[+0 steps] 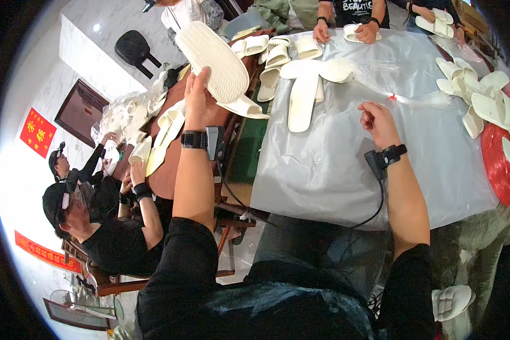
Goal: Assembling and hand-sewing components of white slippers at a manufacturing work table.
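My left hand (196, 96) is raised at the left edge of the covered table, closed on a cream slipper (212, 59) whose textured sole shows. The slipper's strap lies on its far side, partly hidden. Over the plastic sheet hovers my right hand (378, 123), its fingers curled together; whether anything small is between them is hidden. Between my hands, cream slippers (303, 102) lie on the sheet, one pointing toward me and others crosswise. A bundle of clear strands (422, 101) with a red tie is just beyond my right hand.
Clear plastic sheeting (334, 175) covers the table. Slippers (487, 96) are heaped at the right, above a red coil (500, 164). Several co-workers surround the tables; one person's hands (365, 31) hold a slipper across from me. A brown table (207, 122) adjoins at left.
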`<state>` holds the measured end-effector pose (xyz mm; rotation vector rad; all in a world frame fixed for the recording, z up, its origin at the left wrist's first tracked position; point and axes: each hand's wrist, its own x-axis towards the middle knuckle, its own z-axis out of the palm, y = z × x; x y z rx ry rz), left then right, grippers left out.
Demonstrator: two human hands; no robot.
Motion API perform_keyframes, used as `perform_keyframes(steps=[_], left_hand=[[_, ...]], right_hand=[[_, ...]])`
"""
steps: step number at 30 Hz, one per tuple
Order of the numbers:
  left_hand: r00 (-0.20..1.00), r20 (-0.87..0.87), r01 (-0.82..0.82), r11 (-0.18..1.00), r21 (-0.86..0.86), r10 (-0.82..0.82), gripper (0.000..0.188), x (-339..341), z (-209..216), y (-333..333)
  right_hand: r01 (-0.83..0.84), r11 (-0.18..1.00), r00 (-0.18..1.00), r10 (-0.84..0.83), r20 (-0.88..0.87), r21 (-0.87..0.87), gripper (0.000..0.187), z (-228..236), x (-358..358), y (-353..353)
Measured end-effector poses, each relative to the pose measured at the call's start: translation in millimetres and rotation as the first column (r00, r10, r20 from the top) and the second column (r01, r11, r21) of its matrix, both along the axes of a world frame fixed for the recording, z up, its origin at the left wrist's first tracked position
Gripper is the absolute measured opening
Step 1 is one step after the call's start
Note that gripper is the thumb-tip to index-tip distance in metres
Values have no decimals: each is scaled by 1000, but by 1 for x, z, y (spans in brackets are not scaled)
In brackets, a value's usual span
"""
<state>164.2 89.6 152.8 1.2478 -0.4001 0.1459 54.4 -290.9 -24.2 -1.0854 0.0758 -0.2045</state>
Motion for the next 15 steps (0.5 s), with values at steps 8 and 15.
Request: perform_keyframes(steps=[8, 15], left_hand=[[983, 27, 182, 974, -135, -180, 47, -36, 33, -32], [971, 84, 233, 965, -119, -224, 49, -36, 54, -61]], right_hand=[[39, 999, 999, -39, 4, 35, 18, -3, 3, -1], [-6, 1000, 1000, 5, 26, 24, 17, -6, 3, -3]])
